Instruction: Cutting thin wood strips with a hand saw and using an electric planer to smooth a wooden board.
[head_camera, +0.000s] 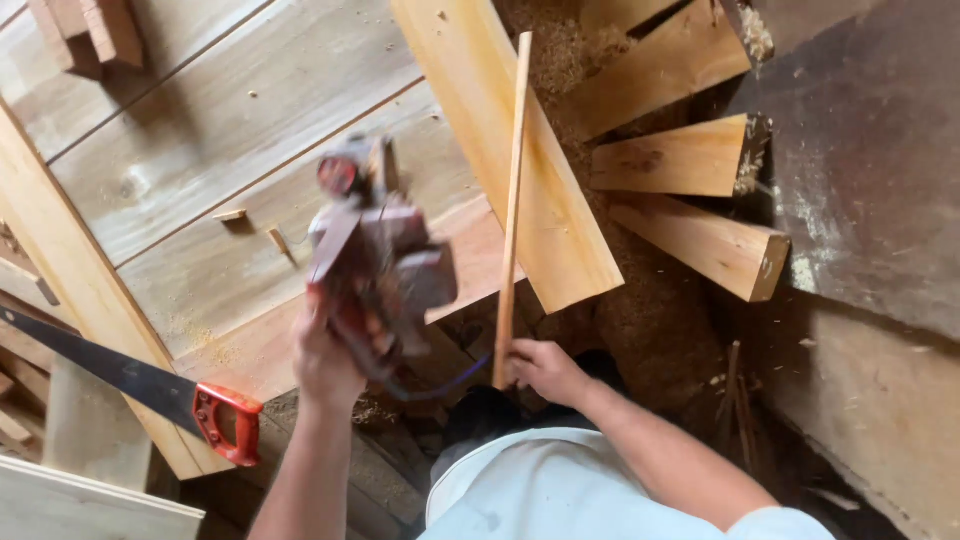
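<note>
Wooden strip (513, 190) stood near-upright at centre, right hand (540, 368) clamped round its lower end; left hand (325, 360) gripped a blurred power planer (375, 250). Steadying both before contact seemed wise.

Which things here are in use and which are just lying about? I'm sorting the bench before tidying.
In hand:
left hand lifting the power tool
right hand gripping the thin wood strip

Lying about:
handsaw
wide plank
wood blocks
sawdust
</note>
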